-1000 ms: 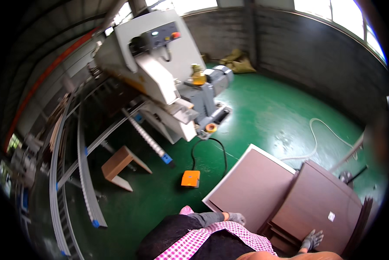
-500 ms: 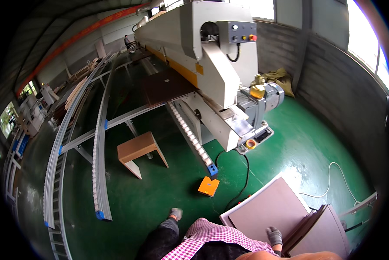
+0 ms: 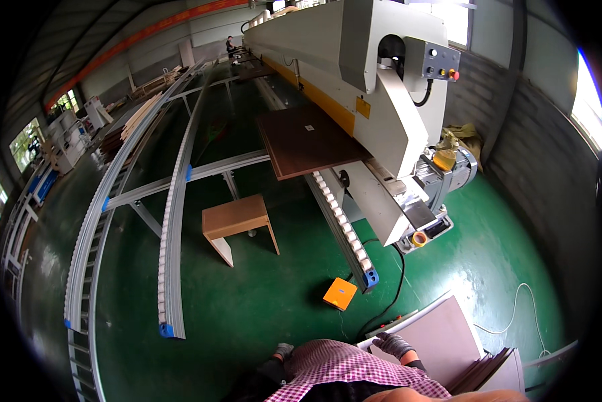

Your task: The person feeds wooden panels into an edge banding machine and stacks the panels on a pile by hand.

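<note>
A grey work glove covers my right hand [image 3: 393, 344], its fingers stretched out over the far left edge of a pale brownish panel stack [image 3: 446, 331]. Beside the checked apron [image 3: 334, 365] is my left hand [image 3: 284, 350], also gloved; its fingers are too small to make out, and nothing shows in it. Ahead, a dark brown board [image 3: 314, 144] with a small white label lies flat on the roller rail [image 3: 341, 221] against the long machine [image 3: 381, 94]. Neither hand touches that board.
An orange box [image 3: 340, 294] sits on the green floor by the rail's end, near a black cable [image 3: 400, 288]. A brown stool-like stand [image 3: 235, 216] stands between rails. Red buttons [image 3: 400, 317] show beside the panel stack. Someone [image 3: 231, 45] is far off along the machine.
The view has shifted, so the machine sits further right. The brown board has come nearer along the rail. My right hand has moved forward and left over the panel stack.
</note>
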